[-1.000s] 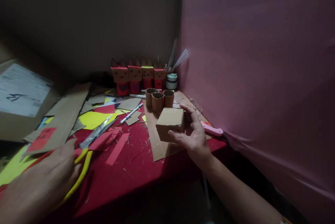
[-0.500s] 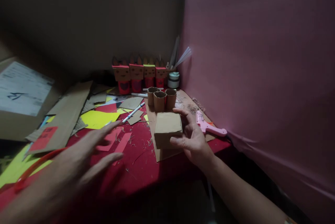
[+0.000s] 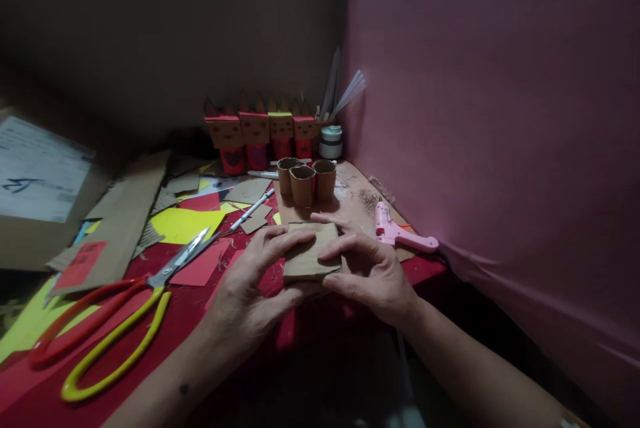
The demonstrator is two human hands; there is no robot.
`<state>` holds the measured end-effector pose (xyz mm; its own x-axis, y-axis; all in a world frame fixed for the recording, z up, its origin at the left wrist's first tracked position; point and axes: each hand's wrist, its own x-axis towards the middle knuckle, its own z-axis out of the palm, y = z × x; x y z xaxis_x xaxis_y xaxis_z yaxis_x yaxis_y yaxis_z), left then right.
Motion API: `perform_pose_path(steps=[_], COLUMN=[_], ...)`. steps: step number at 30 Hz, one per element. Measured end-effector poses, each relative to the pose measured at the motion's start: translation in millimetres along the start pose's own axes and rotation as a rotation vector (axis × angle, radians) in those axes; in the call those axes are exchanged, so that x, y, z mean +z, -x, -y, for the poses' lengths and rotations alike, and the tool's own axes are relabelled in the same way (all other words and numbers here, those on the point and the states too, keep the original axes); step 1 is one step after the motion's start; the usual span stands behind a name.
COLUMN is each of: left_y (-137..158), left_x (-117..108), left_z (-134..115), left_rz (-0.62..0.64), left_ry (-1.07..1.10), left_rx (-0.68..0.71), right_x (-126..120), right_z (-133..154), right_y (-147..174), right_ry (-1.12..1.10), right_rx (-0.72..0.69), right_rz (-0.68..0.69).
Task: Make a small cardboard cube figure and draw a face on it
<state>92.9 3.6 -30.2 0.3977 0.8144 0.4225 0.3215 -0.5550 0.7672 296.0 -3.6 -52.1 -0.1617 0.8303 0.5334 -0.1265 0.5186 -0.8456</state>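
Cardboard box (image 3: 304,260) was gripped between the left hand (image 3: 243,295) and right hand (image 3: 380,278). It seemed light and stiff but crushable, best held along its edges.

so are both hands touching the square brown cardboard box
Touching: the head view shows the left hand and right hand with fingers on the upper face of the square brown cardboard box.

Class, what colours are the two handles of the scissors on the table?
One handle is red, the other handle is yellow; the head view shows both best.
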Motion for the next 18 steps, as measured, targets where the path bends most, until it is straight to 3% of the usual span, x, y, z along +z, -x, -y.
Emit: perform_pose_path(steps=[8, 13, 18], left_y=[-0.9, 0.3, 4.7], left_x=[3.8, 4.9, 6.8], left_z=[0.8, 0.7, 1.1], left_rz=[0.017, 0.027, 0.016], left_ry=[0.078, 0.200, 0.164], left_rx=[-0.089, -0.156, -0.114], right_x=[-2.3, -7.1, -4.6], right_z=[-3.2, -9.8, -10.4], right_y=[5.0, 7.5, 8.3], right_ry=[-0.069, -0.153, 0.055], right_rx=[0.048, 0.034, -0.099], right_rz=[-0.066, 0.048, 0.048])
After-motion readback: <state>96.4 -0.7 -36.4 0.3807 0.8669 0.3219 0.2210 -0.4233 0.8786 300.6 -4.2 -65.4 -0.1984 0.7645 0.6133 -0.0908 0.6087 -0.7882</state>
